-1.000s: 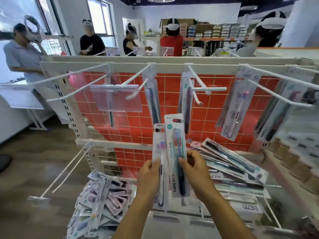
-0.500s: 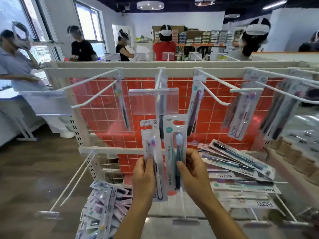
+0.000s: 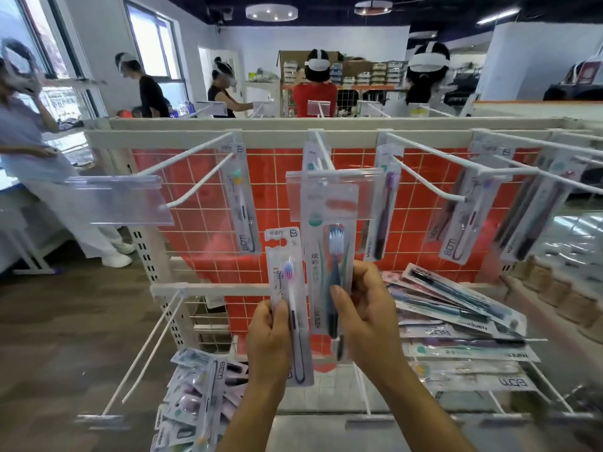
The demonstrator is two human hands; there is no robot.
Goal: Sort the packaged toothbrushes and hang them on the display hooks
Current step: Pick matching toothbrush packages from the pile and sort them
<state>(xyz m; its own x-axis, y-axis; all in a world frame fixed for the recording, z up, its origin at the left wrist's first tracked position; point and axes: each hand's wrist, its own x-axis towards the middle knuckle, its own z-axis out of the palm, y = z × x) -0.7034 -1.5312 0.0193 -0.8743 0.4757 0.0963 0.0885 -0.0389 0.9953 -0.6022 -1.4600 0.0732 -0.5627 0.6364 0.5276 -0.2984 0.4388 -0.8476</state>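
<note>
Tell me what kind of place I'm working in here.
Probably a mock shop or training room laid out as a store: a display rack with white hooks carrying packaged toothbrushes, clear price-tag holders, and stocked shelves behind other people wearing headsets.

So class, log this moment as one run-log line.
left hand: holds pink-bristled toothbrush pack | right hand: holds blue-bristled toothbrush pack | neither hung

The location is a retail shop interior. A white display rack (image 3: 261, 138) with an orange grid back panel (image 3: 202, 223) carries long white display hooks (image 3: 424, 151) fitted with clear price-tag holders (image 3: 332, 194). Packaged toothbrushes (image 3: 241, 207) hang from the hooks. Stocked shelving (image 3: 365, 73) lines the rear wall.
</note>
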